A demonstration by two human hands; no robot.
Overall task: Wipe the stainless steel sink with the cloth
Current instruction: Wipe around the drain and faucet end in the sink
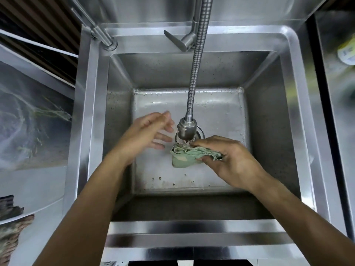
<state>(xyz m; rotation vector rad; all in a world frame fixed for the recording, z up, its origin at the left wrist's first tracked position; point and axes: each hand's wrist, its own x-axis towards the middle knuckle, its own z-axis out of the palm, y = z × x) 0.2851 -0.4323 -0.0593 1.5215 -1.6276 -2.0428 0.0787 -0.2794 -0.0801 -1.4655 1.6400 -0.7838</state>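
1. A green cloth (189, 155), bunched into folds, is held over the basin floor of the stainless steel sink (192, 104), just below the spray head (186, 129) of the flexible faucet hose (197, 60).
2. The right hand (226, 160) is curled round the cloth, thumb beneath and fingers above. The left hand (148, 129) is held slack with fingers spread, just beside the spray head, nothing gripped.
3. The cloth is judged light, soft and limp, probably damp; no fragility is expected. A grip across the bunched middle is judged best, so that loose edges do not trail.
4. Water droplets are noted along the far floor seam; dark specks are seen near the front edge of the floor.
5. The hose hangs into the middle of the basin, and the drain (199, 132) lies behind its head; both are judged obstacles to wide strokes.
6. A lever handle (175, 40) and a second tap (101, 35) are mounted on the rear ledge.
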